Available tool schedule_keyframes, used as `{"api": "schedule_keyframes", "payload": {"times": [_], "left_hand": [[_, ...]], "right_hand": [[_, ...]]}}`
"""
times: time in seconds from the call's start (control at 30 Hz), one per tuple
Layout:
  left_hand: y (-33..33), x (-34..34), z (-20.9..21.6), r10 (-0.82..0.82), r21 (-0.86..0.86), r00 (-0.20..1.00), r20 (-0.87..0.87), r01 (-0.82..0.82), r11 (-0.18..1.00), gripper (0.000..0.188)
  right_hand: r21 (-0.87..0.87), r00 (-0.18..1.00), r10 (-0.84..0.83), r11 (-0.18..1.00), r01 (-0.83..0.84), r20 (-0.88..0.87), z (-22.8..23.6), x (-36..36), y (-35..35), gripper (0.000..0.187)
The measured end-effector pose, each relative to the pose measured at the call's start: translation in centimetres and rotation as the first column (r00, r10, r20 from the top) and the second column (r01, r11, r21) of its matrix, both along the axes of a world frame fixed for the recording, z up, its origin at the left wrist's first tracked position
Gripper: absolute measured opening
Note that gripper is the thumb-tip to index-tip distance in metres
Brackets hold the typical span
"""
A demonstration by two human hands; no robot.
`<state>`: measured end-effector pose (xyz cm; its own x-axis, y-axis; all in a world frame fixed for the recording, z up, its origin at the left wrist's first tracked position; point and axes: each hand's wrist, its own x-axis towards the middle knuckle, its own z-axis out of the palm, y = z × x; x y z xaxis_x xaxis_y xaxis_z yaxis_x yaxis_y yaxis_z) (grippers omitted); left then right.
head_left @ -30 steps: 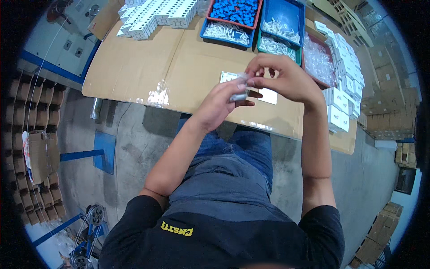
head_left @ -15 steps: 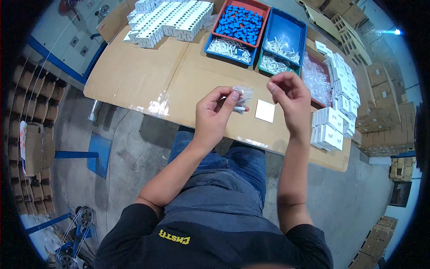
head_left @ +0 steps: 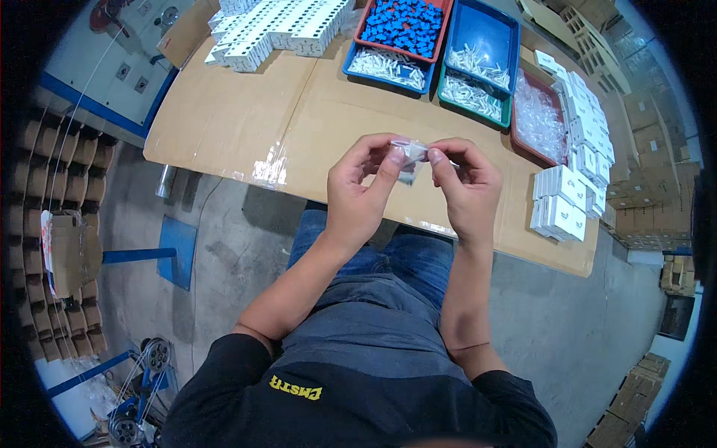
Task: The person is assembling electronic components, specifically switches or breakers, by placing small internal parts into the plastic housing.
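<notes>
A small clear plastic bag (head_left: 409, 154) is held up over the near part of the table between both of my hands. My left hand (head_left: 361, 179) pinches its left side with thumb and fingertips. From the other side, my right hand (head_left: 470, 185) has thumb and finger closed at the bag's right edge. Something whitish shows through the plastic, too small to make out. Whatever lies on the cardboard under my right hand is hidden.
Stacked trays at the back hold blue plastic parts (head_left: 399, 28) and small white pieces (head_left: 387, 67). To the right are a red tray of clear bags (head_left: 539, 119) and stacked white boxes (head_left: 562, 201). More white boxes (head_left: 287, 30) stand far left on the cardboard-covered table (head_left: 224, 127).
My right hand has moved left and down to the bag and closed on its edge. The white square on the table no longer shows. The view has shifted slightly.
</notes>
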<state>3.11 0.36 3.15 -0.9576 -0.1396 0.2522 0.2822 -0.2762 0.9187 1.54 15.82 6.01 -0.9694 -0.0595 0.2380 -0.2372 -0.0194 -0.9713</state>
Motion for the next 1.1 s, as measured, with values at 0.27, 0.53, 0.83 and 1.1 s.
{"api": "schedule_keyframes", "payload": {"times": [0.27, 0.53, 0.83, 1.1], "left_hand": [[0.2, -0.1, -0.2, 0.096, -0.239, 0.988, -0.124, -0.124, 0.963, 0.019], [1.0, -0.1, 0.6, 0.072, -0.054, 0.994, -0.076, -0.077, 0.996, 0.019], [0.9, 0.0, 0.8, 0.103, -0.189, 0.984, -0.144, -0.13, 0.973, 0.017], [0.7, 0.2, 0.6, 0.109, -0.128, 0.983, -0.146, -0.128, 0.983, 0.014]], "right_hand": [[-0.059, 0.977, -0.117, 0.992, 0.108, -0.179, -2.4, -0.1, -0.9, 0.01], [-0.119, 0.997, -0.019, 0.993, 0.009, -0.081, -0.6, -0.2, -0.8, 0.011], [-0.119, 0.993, -0.08, 0.99, 0.069, -0.084, -1.4, 0.5, -1.0, 0.007], [-0.079, 0.983, -0.078, 0.995, 0.066, -0.167, -0.4, 0.6, -0.5, 0.005]]}}
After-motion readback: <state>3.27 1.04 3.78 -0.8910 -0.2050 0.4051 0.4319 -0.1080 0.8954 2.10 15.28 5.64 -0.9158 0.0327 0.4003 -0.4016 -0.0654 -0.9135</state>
